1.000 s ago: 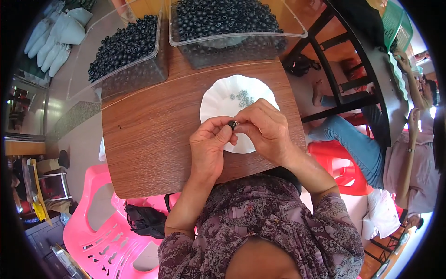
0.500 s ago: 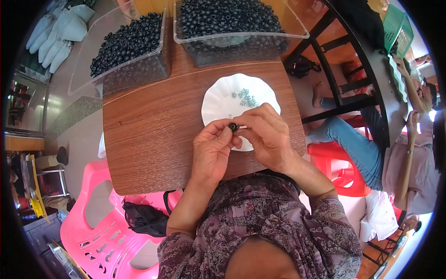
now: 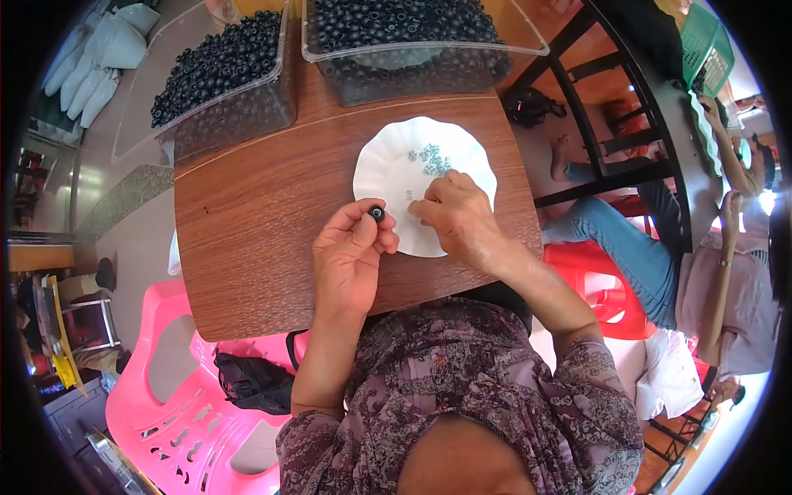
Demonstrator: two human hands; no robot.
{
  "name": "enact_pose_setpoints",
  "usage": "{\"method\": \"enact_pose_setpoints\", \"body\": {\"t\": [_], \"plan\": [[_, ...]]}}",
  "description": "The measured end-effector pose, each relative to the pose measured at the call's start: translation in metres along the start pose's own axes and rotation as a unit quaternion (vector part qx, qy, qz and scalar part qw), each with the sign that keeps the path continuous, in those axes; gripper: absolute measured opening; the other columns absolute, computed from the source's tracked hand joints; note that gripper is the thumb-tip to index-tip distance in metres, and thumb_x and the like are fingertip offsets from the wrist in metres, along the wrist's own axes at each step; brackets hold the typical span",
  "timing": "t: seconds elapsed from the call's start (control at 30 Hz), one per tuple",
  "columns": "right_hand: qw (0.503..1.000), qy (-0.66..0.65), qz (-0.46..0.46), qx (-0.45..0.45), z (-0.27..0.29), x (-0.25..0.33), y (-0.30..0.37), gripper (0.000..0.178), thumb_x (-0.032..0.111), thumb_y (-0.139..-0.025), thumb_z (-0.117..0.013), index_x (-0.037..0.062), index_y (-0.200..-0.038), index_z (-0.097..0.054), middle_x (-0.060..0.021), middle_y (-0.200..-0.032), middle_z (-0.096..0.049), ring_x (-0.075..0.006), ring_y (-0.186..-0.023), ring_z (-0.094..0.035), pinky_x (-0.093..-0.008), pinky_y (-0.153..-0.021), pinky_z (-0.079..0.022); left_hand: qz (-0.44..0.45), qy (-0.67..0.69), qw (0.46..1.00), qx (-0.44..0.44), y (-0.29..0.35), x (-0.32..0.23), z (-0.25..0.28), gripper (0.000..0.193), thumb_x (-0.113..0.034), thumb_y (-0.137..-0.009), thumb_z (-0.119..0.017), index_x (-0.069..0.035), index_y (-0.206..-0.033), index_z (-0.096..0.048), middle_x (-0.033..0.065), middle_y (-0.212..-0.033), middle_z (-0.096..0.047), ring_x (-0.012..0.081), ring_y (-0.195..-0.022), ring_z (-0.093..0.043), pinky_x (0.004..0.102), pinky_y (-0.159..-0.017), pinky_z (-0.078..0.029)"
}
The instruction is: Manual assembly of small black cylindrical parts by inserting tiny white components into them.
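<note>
Black round piece [image 3: 376, 214]: likely light, hard, slippery; best held by its sides. Left hand [image 3: 346, 252]: grip pinches it. Right hand [image 3: 462, 219]: over white plate [image 3: 384, 161], grip cannot be told.

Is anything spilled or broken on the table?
Nothing looks spilled or broken: the heaped black pieces are in clear boxes, and the small bits lie on the white plate. Only a tiny dark speck on the brown table looks odd; I can't tell what it is.

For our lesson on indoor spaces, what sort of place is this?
Probably a small, informal workroom: clear plastic bins heaped with black bead-like parts, a white scalloped plate holding tiny pieces, and another person seated nearby.
</note>
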State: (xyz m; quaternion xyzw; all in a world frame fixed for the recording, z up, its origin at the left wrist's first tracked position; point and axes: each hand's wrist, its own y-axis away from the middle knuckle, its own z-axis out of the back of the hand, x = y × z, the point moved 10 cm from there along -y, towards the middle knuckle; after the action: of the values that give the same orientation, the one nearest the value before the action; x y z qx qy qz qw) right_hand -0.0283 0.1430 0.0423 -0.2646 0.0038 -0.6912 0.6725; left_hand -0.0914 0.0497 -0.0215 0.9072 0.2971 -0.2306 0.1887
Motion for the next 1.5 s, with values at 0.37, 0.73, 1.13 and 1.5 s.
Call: {"method": "enact_pose_setpoints", "body": {"t": [0.37, 0.73, 1.13, 1.5], "plan": [[0.995, -0.088, -0.04, -0.005, 0.003, -0.003, -0.002, 0.015, -0.005, -0.063, -0.064, 0.0018, -0.075, -0.057, -0.01, -0.074, -0.056, -0.0257, -0.069, -0.053, -0.035, -0.06, -0.043, 0.004, -0.015, 1.0, -0.012, 0.004, 0.003, 0.001, 0.02, -0.006, -0.086, -0.057, 0.006, -0.102, -0.056, 0.0134, -0.085, -0.062, 0.0165, -0.069, -0.056, 0.0279, -0.065, -0.046], [0.93, -0.34, -0.107, -0.089, 0.038, -0.007, 0.007, 0.021, -0.005, -0.066, -0.07, 0.0024, -0.081, -0.058, -0.0064, -0.08, -0.059, -0.0151, -0.068, -0.057, -0.0255, -0.058, -0.047, 0.025, -0.026, 0.999, -0.017, 0.004, 0.012, -0.009, 0.021, -0.007, -0.084, -0.059, 0.006, -0.102, -0.056, 0.0104, -0.083, -0.059, 0.0158, -0.07, -0.052, 0.0287, -0.065, -0.042], [0.961, -0.243, -0.047, -0.119, 0.051, 0.005, 0.007, 0.026, 0.0, -0.057, -0.077, 0.0023, -0.076, -0.06, -0.0038, -0.073, -0.06, -0.0144, -0.064, -0.054, -0.0248, -0.054, -0.043, 0.042, -0.018, 0.999, 0.005, 0.007, 0.027, -0.016, 0.02, -0.007, -0.085, -0.058, 0.005, -0.101, -0.058, 0.0122, -0.085, -0.062, 0.0165, -0.069, -0.056, 0.0259, -0.065, -0.045], [0.937, -0.307, -0.091, -0.142, 0.045, -0.001, 0.01, 0.022, -0.007, -0.063, -0.071, 0.0025, -0.083, -0.067, -0.0053, -0.08, -0.06, -0.0155, -0.076, -0.057, -0.0254, -0.063, -0.046, 0.038, -0.014, 0.999, 0.006, 0.006, 0.028, -0.018, 0.019, -0.006, -0.085, -0.058, 0.005, -0.101, -0.058, 0.0121, -0.085, -0.062, 0.0159, -0.07, -0.056, 0.0259, -0.065, -0.045]]}}
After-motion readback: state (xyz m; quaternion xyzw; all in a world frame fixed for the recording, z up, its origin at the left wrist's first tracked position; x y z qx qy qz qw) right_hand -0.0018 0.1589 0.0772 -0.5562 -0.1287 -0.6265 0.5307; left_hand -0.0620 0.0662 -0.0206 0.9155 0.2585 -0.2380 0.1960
